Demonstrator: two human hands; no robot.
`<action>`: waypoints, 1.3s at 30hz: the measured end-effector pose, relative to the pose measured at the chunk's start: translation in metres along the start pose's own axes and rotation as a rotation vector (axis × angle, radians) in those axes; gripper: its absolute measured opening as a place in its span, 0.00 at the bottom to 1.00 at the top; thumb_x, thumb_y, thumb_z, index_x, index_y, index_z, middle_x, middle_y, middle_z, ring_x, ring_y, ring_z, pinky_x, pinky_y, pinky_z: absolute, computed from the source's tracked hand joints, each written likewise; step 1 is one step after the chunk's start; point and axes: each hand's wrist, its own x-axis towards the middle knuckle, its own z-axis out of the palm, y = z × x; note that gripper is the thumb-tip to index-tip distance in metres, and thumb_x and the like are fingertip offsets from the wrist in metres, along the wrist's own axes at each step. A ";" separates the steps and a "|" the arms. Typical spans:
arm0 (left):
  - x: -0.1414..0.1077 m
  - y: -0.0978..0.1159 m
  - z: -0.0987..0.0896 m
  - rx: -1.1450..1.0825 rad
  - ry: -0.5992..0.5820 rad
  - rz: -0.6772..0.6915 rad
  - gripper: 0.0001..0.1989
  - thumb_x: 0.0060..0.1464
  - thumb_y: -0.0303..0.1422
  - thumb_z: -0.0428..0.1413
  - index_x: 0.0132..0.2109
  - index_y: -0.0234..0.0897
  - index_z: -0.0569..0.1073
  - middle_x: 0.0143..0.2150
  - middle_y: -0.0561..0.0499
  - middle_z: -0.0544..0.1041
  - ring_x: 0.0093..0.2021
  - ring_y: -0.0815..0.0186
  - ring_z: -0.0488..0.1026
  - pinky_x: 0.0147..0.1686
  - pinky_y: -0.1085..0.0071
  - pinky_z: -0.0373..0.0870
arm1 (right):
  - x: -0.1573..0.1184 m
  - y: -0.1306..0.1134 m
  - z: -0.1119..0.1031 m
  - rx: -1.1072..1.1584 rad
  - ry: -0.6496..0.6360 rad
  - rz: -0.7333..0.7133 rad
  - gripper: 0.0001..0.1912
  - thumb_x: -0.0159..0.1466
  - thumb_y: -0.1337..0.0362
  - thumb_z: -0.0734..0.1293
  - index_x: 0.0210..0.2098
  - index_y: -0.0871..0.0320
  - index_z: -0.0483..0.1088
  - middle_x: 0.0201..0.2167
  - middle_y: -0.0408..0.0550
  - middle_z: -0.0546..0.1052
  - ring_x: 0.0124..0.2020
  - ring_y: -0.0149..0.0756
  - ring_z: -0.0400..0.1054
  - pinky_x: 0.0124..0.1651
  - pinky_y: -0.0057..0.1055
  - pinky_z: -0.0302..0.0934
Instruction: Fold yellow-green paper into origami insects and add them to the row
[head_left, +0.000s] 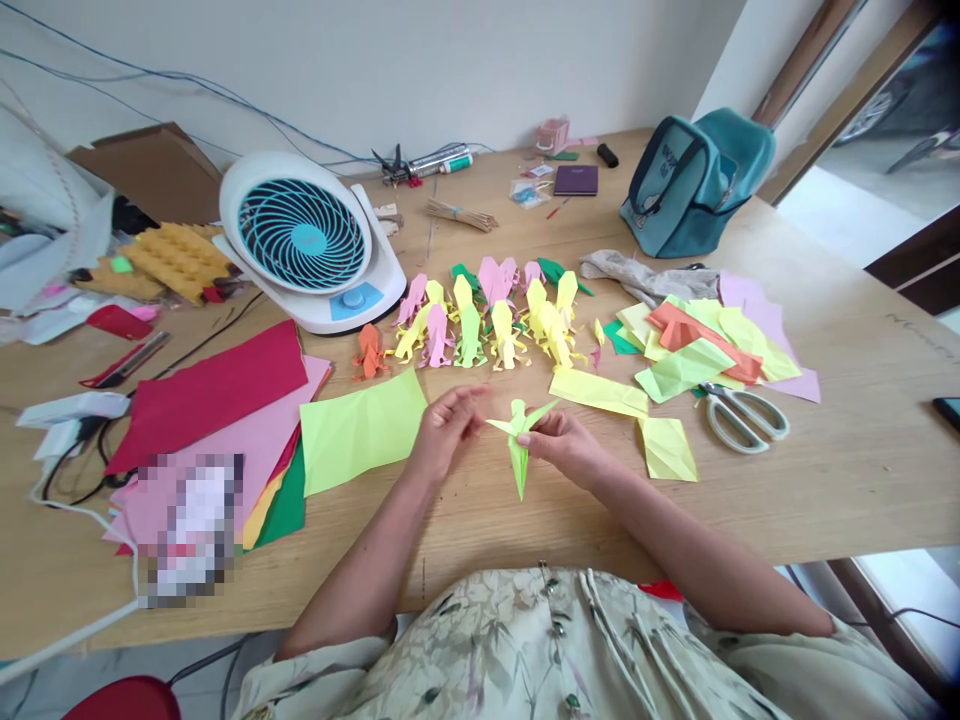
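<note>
A pale wooden table (847, 430) bears rows of multicoloured folded-paper figures (470, 335) and a rectangular lime-green paper sheet (360, 435). The left hand (446, 430) curls its fingers; whether their tips meet cannot be told. The right hand (566, 445) pinches, before the rows, a pointed bright-green folded-paper form (519, 465).

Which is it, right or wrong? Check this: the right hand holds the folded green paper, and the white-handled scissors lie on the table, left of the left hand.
Wrong on the scissors' side: in the head view, the white-handled scissors lie on the table right of the right hand. The rest stands.
</note>
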 end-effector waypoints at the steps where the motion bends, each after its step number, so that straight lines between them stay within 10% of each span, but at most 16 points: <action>1: -0.001 -0.001 0.003 0.030 -0.097 -0.019 0.22 0.54 0.48 0.61 0.48 0.37 0.78 0.30 0.51 0.77 0.28 0.71 0.71 0.29 0.77 0.66 | 0.000 0.002 0.000 0.046 -0.023 0.027 0.20 0.45 0.50 0.79 0.24 0.58 0.73 0.21 0.39 0.70 0.23 0.26 0.59 0.29 0.25 0.54; 5: -0.010 -0.008 0.017 -0.015 -0.386 -0.075 0.23 0.54 0.51 0.59 0.45 0.37 0.80 0.43 0.43 0.78 0.48 0.59 0.73 0.50 0.65 0.67 | -0.001 0.006 0.002 0.209 -0.176 0.121 0.22 0.44 0.50 0.80 0.22 0.58 0.70 0.19 0.37 0.67 0.22 0.25 0.57 0.28 0.24 0.56; 14: -0.021 -0.006 0.027 -0.362 -0.509 -0.322 0.25 0.43 0.51 0.66 0.43 0.39 0.78 0.47 0.39 0.76 0.47 0.54 0.75 0.36 0.66 0.73 | -0.005 0.015 0.006 0.248 -0.355 0.213 0.26 0.45 0.46 0.79 0.22 0.57 0.64 0.17 0.35 0.62 0.20 0.25 0.57 0.28 0.27 0.60; 22: -0.020 -0.007 0.026 -0.458 -0.223 -0.306 0.18 0.40 0.41 0.71 0.36 0.37 0.77 0.39 0.46 0.79 0.35 0.63 0.76 0.32 0.70 0.72 | -0.002 0.008 0.001 0.008 -0.320 0.120 0.24 0.56 0.43 0.72 0.24 0.59 0.71 0.23 0.42 0.71 0.27 0.30 0.65 0.35 0.29 0.62; 27: -0.010 -0.002 0.021 -0.376 0.013 -0.166 0.14 0.40 0.33 0.71 0.30 0.36 0.73 0.29 0.55 0.77 0.33 0.71 0.74 0.39 0.75 0.70 | -0.002 -0.006 -0.014 -0.194 -0.047 -0.118 0.16 0.61 0.51 0.71 0.38 0.58 0.75 0.34 0.45 0.76 0.35 0.31 0.67 0.41 0.28 0.61; 39: -0.014 -0.022 0.026 0.088 0.085 -0.049 0.15 0.42 0.40 0.69 0.29 0.33 0.76 0.26 0.53 0.77 0.28 0.69 0.71 0.29 0.75 0.66 | 0.008 0.008 -0.004 -0.154 0.282 -0.121 0.20 0.45 0.51 0.79 0.25 0.58 0.71 0.20 0.41 0.72 0.23 0.29 0.62 0.26 0.27 0.55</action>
